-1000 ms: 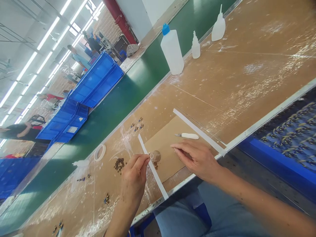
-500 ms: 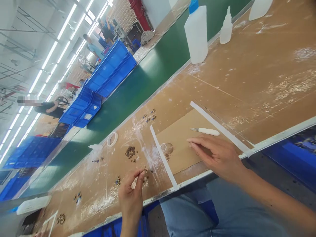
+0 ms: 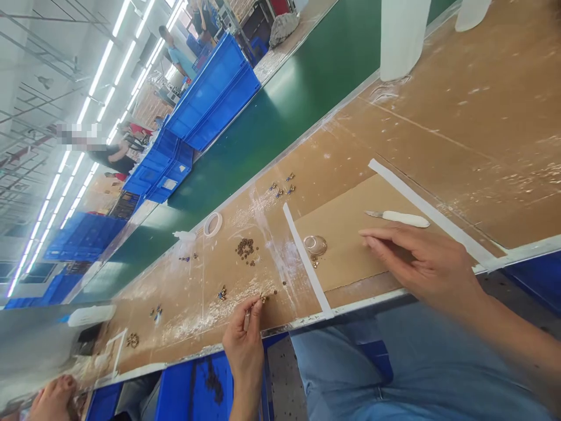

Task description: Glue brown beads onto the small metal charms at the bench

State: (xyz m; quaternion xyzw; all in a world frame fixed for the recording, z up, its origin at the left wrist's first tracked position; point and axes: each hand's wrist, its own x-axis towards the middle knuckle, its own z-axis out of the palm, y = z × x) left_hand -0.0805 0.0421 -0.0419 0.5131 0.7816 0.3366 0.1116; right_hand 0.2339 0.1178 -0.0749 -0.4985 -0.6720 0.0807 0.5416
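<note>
My left hand (image 3: 245, 333) is closed in a pinch at the table's near edge, its fingertips on a small gold-coloured metal piece (image 3: 263, 298). A couple of small dark round beads (image 3: 275, 292) lie just beyond it. My right hand (image 3: 423, 260) hovers over a brown cardboard sheet (image 3: 346, 216), thumb and forefinger together; whatever may be between them is too small to make out. Just beyond those fingertips rests a white-handled knife (image 3: 405, 218). On the sheet's left side, near the white tape strip (image 3: 307, 260), sits a small clear round dish (image 3: 316, 245).
A pile of brown beads (image 3: 245, 248), a tape roll (image 3: 213, 224) and small blue-and-gold pieces (image 3: 280, 190) lie across the table. A white bottle (image 3: 403, 41) stands at the back. Beyond runs a green belt (image 3: 245, 158) with blue crates (image 3: 219, 99). Another person's hand (image 3: 55, 397) shows lower left.
The view has shifted, so the table items sit differently in the picture. My left hand keeps its pinch near the table edge; my right hand stays closed near the knife.
</note>
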